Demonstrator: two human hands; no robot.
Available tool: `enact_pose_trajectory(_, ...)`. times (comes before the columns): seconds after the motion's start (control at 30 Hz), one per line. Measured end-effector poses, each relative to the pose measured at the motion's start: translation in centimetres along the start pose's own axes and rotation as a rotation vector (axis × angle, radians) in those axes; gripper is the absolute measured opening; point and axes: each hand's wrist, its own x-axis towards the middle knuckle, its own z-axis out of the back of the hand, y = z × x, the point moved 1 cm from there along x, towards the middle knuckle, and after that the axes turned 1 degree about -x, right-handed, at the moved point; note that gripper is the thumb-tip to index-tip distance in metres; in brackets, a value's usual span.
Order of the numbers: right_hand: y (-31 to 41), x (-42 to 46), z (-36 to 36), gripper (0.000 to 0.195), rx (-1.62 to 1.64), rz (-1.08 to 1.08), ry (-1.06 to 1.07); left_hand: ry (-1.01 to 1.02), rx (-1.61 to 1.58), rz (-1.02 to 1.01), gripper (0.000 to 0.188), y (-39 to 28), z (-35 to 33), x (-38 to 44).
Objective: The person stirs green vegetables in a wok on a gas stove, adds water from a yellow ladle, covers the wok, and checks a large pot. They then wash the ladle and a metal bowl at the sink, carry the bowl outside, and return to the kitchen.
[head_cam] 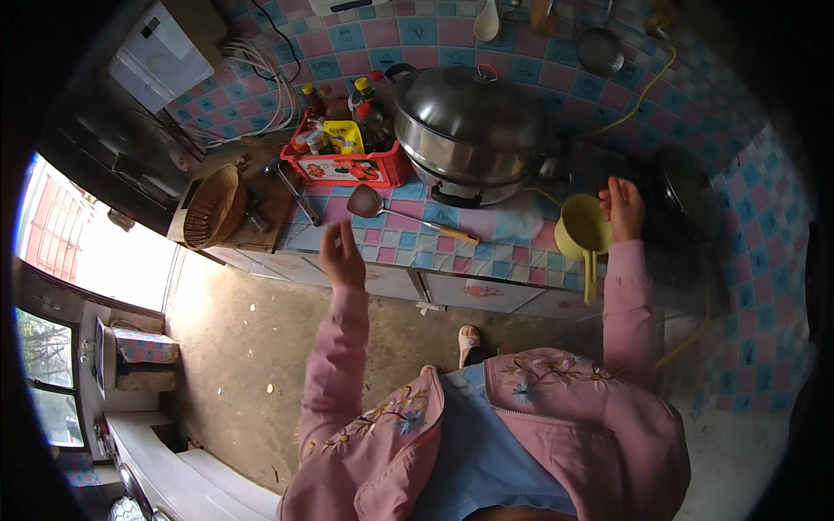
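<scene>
My left hand (pixel 342 257) hovers at the counter's front edge, fingers loosely bent with a gap between them and nothing visible inside. Just beyond it lies a spatula with a wooden handle (pixel 461 234), its broad metal blade pointing left. My right hand (pixel 623 207) is raised beside a yellow plastic dipper (pixel 585 225), fingers curled; whether they hold anything cannot be made out. The dipper's handle juts over the front edge. Behind the spatula stands a large lidded stainless steel steamer pot (pixel 469 124), its black side handle facing me.
A red plastic basket (pixel 348 170) of seasoning bottles stands left of the pot. Farther left are a metal ladle (pixel 296 195), a wicker basket (pixel 215 208) and a cleaver-like tool's handle (pixel 257 218). A dark wok or lid (pixel 684 192) leans at right. Utensils, including a skimmer (pixel 599 52), hang on the tiled wall.
</scene>
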Motion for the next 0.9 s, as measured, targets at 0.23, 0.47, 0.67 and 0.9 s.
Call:
enact_pose_trajectory(0.23, 0.4, 6.0, -4.2, 0.034, -0.154, -0.016, 0.174, 0.383, 0.657, -0.533, 0.015, -6.5, -16.5, 19.8)
enact_pose_trajectory(0.47, -1.7, 8.2, -7.4, 0.03, 0.054, -0.158, 0.262, 1.003, 1.56, -0.962, 0.022, 3.0, -24.7, 31.0)
enact_pose_trajectory(0.67, -2.7, 8.7, -8.3, 0.018, 0.312, -0.304, 0.296, 0.831, 1.221, -0.904, 0.024, 5.5, -25.6, 33.0)
enact_pose_trajectory(0.9, 1.6, 7.7, -7.8, 0.031, 0.272, -0.113, 0.048, 0.739, 0.585, -0.243, 0.028, 2.9, -23.4, 32.0)
